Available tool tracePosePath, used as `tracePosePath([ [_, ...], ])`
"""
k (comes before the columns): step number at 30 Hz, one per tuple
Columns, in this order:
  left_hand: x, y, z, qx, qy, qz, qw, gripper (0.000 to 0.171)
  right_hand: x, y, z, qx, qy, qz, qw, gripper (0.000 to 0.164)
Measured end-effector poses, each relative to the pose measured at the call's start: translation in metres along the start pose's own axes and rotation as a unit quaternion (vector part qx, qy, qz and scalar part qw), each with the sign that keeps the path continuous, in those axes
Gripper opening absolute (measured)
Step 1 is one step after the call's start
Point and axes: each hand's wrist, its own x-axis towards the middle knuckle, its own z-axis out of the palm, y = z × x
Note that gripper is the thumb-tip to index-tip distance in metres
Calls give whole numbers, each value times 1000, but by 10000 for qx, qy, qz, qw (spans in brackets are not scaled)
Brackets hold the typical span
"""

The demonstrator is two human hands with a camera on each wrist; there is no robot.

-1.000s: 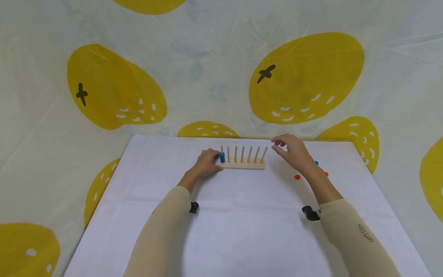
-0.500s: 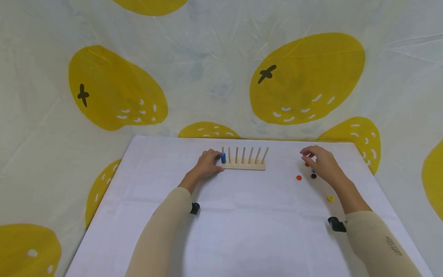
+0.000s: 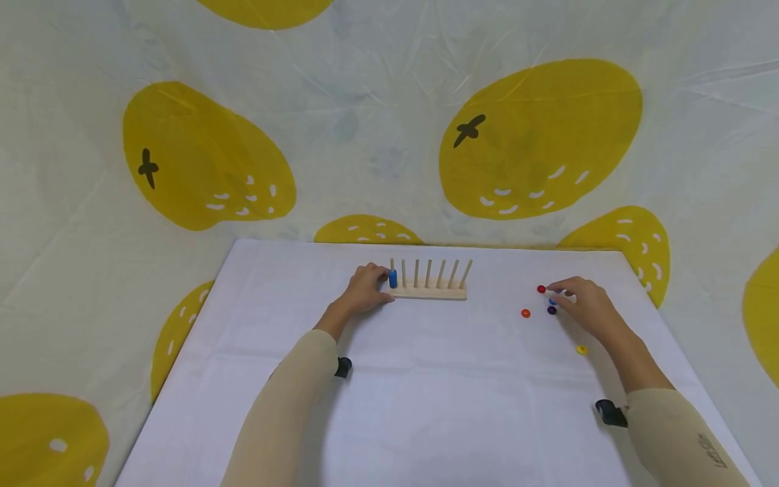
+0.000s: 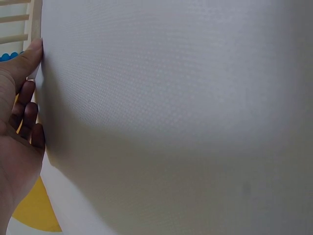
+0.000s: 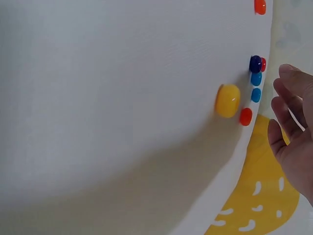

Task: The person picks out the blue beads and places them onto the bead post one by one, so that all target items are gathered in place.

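Note:
My left hand (image 3: 363, 289) holds the left end of a wooden peg rack (image 3: 429, 293). In the left wrist view its thumb (image 4: 30, 56) lies against the rack's base (image 4: 35, 19). Blue beads (image 3: 392, 279) are stacked on the leftmost peg; the other pegs stand bare. My right hand (image 3: 587, 304) hovers over loose beads at the right, fingers loosely bent. Nearest its fingertips are a blue bead (image 3: 552, 300), a dark purple bead (image 3: 552, 310) and a red bead (image 3: 541, 289). The right wrist view shows a gap between the fingers and the beads, with nothing held.
An orange-red bead (image 3: 526, 313) lies left of the cluster, and a yellow bead (image 3: 581, 350) lies nearer the front. Another red bead (image 5: 246, 116) shows in the right wrist view. Behind the white-covered table (image 3: 450, 419) hangs a fruit-patterned cloth (image 3: 377, 122).
My right hand has moved right and nearer to me, from beside the rack's right end to above the loose beads. The left hand has stayed on the rack.

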Motion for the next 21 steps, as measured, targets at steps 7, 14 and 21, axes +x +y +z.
tracePosePath([
  [7, 0, 0, 0, -43, 25, 32, 10000, 65, -1, 9, 6, -190, -396, 240, 9987, 34],
  [14, -1, -1, 2, -106, -22, -87, 9999, 65, 2, 16, 12, -419, -403, 183, 9981, 34],
  [21, -1, 0, 0, -93, 2, -68, 9999, 65, 4, 13, 15, -495, -254, 118, 9984, 30],
])
